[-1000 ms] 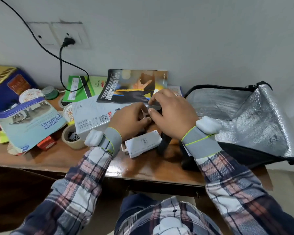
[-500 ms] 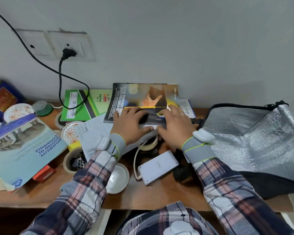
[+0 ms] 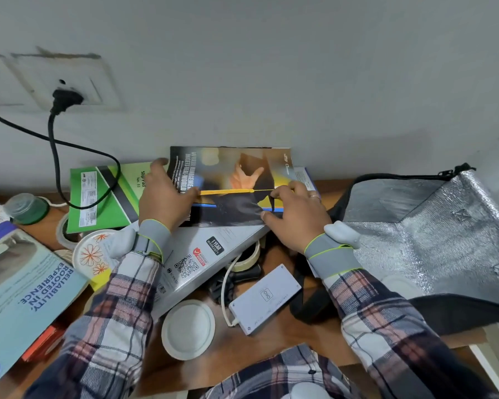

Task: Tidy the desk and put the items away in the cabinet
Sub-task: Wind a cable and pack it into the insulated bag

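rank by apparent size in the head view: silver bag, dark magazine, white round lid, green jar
1. silver bag
2. dark magazine
3. white round lid
4. green jar, farther back, so the last pair is unsure

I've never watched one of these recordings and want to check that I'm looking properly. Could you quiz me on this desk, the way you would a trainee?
1. True or false: the black plug sits in the wall socket.
2. Fill in: the silver bag lies on the person's ___ side.
3. The left hand and the right hand both grip:
A. the silver bag
B. the dark magazine
C. the black plug

Key: 1 true; 2 right; 3 B.
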The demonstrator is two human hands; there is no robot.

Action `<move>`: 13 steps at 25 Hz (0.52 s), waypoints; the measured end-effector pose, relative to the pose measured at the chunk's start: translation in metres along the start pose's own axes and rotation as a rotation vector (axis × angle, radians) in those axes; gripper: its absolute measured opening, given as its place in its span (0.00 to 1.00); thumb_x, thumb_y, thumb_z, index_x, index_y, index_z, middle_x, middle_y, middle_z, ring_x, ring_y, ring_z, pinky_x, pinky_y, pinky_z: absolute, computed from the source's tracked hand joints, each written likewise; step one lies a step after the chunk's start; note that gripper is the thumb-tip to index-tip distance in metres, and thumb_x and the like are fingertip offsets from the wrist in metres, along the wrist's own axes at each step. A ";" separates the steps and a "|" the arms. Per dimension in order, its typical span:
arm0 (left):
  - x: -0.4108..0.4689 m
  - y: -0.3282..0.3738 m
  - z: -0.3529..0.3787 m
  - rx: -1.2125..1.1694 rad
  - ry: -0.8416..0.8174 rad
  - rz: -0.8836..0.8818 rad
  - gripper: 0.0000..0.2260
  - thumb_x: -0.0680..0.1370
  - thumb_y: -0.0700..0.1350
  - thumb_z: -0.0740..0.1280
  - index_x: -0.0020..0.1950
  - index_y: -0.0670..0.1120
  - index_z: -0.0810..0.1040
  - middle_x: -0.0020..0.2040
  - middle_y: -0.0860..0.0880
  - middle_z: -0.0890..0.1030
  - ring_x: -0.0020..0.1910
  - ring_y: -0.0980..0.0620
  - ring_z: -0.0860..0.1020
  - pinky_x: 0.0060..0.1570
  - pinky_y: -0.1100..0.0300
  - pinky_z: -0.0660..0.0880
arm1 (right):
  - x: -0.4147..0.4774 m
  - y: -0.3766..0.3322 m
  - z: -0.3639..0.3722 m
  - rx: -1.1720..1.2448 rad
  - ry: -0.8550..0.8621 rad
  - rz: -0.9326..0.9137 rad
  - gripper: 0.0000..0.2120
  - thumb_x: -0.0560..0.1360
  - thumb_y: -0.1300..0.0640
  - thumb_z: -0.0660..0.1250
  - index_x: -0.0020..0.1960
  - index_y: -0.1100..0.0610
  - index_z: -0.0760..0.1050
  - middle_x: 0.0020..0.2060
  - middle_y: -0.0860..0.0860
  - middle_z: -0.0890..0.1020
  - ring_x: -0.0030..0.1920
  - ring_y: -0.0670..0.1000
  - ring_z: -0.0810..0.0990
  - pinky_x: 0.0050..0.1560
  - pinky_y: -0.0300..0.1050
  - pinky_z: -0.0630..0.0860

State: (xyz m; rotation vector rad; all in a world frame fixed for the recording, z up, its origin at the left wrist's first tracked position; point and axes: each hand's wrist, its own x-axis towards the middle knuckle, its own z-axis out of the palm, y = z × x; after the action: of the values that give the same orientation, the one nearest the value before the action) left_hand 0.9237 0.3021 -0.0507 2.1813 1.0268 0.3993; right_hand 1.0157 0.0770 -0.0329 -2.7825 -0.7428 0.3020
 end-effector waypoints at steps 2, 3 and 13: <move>0.002 0.004 -0.001 -0.093 0.021 0.024 0.36 0.71 0.44 0.74 0.73 0.50 0.58 0.56 0.44 0.78 0.51 0.39 0.78 0.52 0.49 0.74 | 0.000 0.004 -0.004 -0.030 0.067 0.015 0.19 0.74 0.42 0.66 0.61 0.49 0.74 0.64 0.52 0.71 0.62 0.62 0.67 0.60 0.52 0.69; 0.002 0.008 -0.001 -0.122 0.014 0.038 0.36 0.71 0.43 0.72 0.74 0.50 0.57 0.49 0.48 0.79 0.47 0.41 0.78 0.47 0.51 0.73 | 0.000 0.006 -0.006 -0.047 0.107 0.022 0.17 0.74 0.42 0.65 0.59 0.49 0.75 0.61 0.52 0.73 0.61 0.62 0.68 0.59 0.52 0.69; -0.013 0.064 -0.003 -0.658 -0.053 0.161 0.23 0.73 0.30 0.65 0.61 0.50 0.67 0.54 0.45 0.76 0.43 0.55 0.80 0.41 0.54 0.79 | -0.007 -0.006 -0.004 -0.037 -0.014 -0.103 0.31 0.74 0.34 0.60 0.74 0.45 0.62 0.74 0.49 0.66 0.77 0.60 0.54 0.75 0.63 0.44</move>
State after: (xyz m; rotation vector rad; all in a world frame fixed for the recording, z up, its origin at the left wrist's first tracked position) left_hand 0.9492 0.2641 -0.0042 1.6652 0.5764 0.6456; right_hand 1.0085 0.0775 -0.0267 -2.7676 -0.9002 0.2916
